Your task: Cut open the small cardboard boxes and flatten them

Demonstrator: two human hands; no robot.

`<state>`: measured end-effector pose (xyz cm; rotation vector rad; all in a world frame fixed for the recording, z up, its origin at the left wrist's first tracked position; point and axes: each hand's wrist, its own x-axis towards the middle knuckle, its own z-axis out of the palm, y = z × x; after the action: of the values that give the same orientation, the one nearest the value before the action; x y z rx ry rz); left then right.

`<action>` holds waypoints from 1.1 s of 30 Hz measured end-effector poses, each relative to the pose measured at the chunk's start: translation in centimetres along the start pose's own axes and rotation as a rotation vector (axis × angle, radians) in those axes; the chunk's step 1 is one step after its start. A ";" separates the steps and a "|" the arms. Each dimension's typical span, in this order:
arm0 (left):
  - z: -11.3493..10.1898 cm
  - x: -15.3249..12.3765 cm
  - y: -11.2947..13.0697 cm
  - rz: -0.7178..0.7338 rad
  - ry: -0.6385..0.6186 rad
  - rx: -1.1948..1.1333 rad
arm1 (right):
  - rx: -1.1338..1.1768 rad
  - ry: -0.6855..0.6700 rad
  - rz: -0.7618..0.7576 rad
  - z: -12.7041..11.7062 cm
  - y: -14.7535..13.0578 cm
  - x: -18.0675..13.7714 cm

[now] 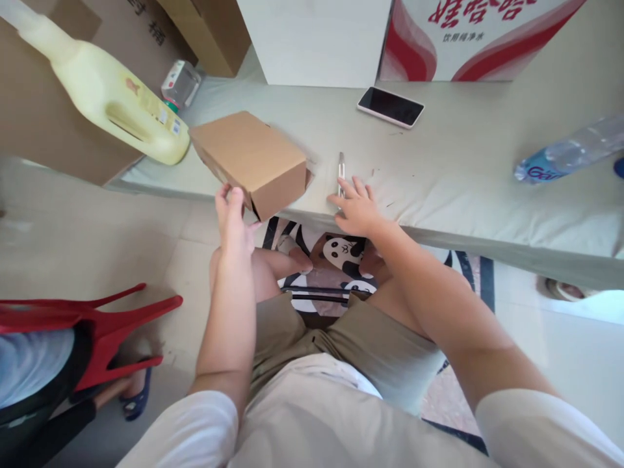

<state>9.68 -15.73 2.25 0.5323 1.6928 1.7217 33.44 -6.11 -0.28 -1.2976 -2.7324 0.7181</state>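
A small brown cardboard box [253, 153] sits tilted at the table's front edge. My left hand [233, 218] grips its near left corner, thumb on the outside, some fingers hidden beneath. To the right of the box a slim utility knife [341, 170] lies on the cloth, its metal end pointing away from me. My right hand [358, 207] is over the knife's near end, palm down with fingers spread; the thumb and index finger are at its handle, not closed round it.
The cloth-covered table [453, 169] bears a phone [391, 106], a yellow jug [121, 104], a clear bottle [181, 84] and a water bottle [565, 153]. Large cartons [316, 39] stand behind. On the left a person sits on a red chair [107, 331].
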 end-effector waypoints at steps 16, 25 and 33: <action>-0.7 3.8 -2.1 -0.045 -0.248 -0.054 | 0.171 0.174 -0.184 0.9 -1.9 1.3; -0.5 2.7 -1.2 -0.007 -0.399 -0.031 | 0.519 0.286 -0.228 0.2 -0.8 -0.2; -0.7 -0.2 -4.2 0.058 -0.604 0.130 | 0.546 0.314 -0.202 0.5 0.3 0.5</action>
<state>10.10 -16.59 -1.94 1.0485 1.3568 1.3068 33.25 -5.79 -0.92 -0.9055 -2.1601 1.0372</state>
